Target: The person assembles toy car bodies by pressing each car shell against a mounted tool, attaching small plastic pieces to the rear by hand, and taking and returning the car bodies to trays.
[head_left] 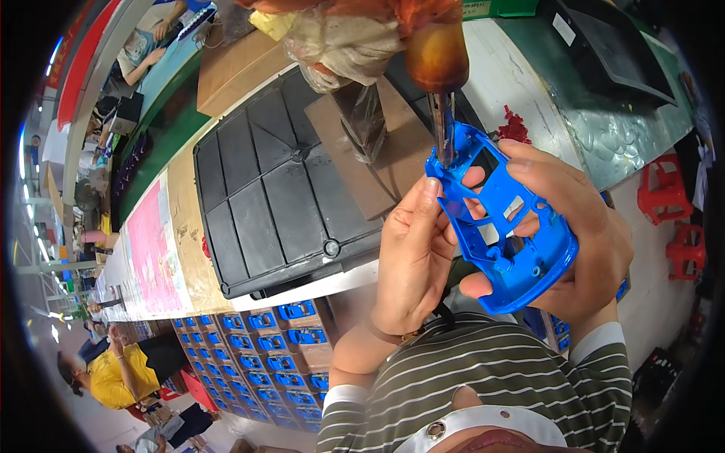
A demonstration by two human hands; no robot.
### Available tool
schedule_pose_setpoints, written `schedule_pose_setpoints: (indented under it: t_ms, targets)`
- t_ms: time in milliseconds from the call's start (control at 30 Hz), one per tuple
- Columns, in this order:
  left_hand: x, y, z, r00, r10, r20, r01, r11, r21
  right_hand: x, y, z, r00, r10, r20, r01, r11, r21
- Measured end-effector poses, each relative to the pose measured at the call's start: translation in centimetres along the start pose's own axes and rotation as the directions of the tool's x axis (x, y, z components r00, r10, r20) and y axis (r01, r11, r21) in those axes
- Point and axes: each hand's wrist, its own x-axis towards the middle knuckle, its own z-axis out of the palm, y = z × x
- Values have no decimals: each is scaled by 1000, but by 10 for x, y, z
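Both my hands hold a blue plastic toy-car body shell (pixel 521 281) with its hollow inside facing up. My left hand (pixel 415 245) is closed on its left edge, the thumb lying near the far corner. My right hand (pixel 580 223) wraps around the right side, and fingertips show through the window openings. From above, a metal shaft (pixel 440 113) below an amber, rounded tool body (pixel 436 60) reaches down to the shell's far left corner. Its tip seems to meet the plastic there; the exact contact is too small to tell.
Beneath the tool lie a black ribbed plastic lid (pixel 264 196) and a brown board (pixel 400 166). Cloth wrapping (pixel 340 49) hangs above. Red scraps (pixel 515 127) and a black bin (pixel 612 53) are farther right. Trays of blue shells (pixel 260 359) stand lower left; red stools (pixel 664 192) stand right.
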Motion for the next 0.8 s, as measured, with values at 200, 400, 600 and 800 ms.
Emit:
schedule_pose_setpoints:
  t_ms: [200,400,600,800]
  targets:
    - [-1,1,2,1000,18,-25,-18,1000,-6,1,1,2,999,-48,-20,49,998,35]
    - [0,3,3,1000,16,7,-16,999,50,0,0,1,998,-47,-37,49,997,61]
    - [-1,3,2,1000,8,-17,-7,1000,18,0,-2,1,998,-39,-53,43,996,80]
    - [-2,3,2,998,67,-10,-67,997,30,0,-2,2,996,-65,-56,69,995,77]
